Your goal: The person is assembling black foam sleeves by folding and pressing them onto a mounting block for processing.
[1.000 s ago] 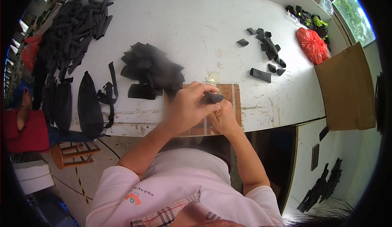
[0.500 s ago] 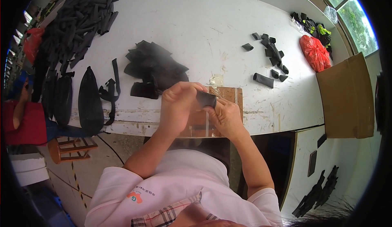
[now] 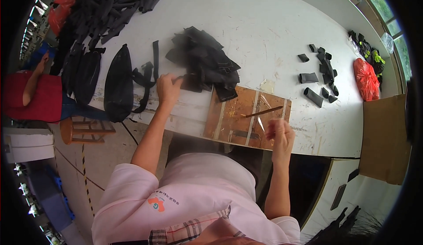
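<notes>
Now the left hand (image 3: 168, 88) is reaching out over the white tabletop (image 3: 264, 33) and touching the near edge of a heap of black pieces (image 3: 203, 60), fingers curled on one piece at the heap's left side; whether it is actually pinching it is hard to tell. Meanwhile the right hand (image 3: 280, 133) is hanging at the near tabletop edge, blurred, fingers loosely bent, and I cannot tell if it is holding anything. Between the hands a brown wooden board (image 3: 246, 117) is lying flat, with a thin stick (image 3: 262, 111) resting on it at a slant. Left of the left hand a black strap (image 3: 145, 80) and long black pouches (image 3: 118, 84) are lying. Farther right, small black tubes (image 3: 319, 75) are sitting scattered, with a red bag (image 3: 366, 78) beyond them. Another person in red (image 3: 31, 97) is sitting at far left.
</notes>
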Demonstrator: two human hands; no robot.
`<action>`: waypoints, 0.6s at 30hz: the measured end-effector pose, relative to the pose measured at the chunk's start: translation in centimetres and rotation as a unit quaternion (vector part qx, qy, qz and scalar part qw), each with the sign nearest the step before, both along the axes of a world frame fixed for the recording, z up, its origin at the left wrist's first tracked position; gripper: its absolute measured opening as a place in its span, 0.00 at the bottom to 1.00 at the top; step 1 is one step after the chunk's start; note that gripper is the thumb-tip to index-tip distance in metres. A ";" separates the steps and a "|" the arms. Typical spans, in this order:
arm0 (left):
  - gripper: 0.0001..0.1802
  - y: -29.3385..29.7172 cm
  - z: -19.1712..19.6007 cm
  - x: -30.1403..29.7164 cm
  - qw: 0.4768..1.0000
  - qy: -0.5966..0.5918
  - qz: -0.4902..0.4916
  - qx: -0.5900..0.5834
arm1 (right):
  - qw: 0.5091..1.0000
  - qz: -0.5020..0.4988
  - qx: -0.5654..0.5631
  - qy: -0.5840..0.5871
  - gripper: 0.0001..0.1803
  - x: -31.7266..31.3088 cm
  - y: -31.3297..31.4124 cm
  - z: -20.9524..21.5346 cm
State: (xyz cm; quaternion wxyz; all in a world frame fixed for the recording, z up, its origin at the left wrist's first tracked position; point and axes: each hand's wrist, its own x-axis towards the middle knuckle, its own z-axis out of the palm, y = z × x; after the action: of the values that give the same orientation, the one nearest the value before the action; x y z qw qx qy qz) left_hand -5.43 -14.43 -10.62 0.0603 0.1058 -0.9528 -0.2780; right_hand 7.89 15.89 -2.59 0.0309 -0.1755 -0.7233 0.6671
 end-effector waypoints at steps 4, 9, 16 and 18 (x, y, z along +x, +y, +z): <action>0.08 0.6 6.0 3.6 0.904 -0.057 -0.011 0.424 | 0.980 0.186 0.066 -0.021 0.17 1.1 -3.6 -0.4; 0.17 4.7 9.6 6.9 0.682 -0.172 -0.099 0.704 | 0.948 0.167 -0.272 0.001 0.16 -0.3 -7.4 0.9; 0.25 8.9 9.4 10.0 0.741 -0.177 -0.154 0.629 | 0.927 -0.047 -0.369 -0.045 0.14 0.6 -7.8 1.4; 0.26 9.1 10.0 10.0 0.743 -0.159 -0.163 0.629 | 0.923 -0.067 -0.376 -0.047 0.13 0.8 -7.0 1.5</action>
State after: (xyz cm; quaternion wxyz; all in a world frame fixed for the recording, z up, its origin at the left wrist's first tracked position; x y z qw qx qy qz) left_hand 4.55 -5.31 -0.61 -0.2183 0.0055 -0.5603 -0.7990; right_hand 8.70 8.93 -1.09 -0.0262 -0.2533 -0.4067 0.8773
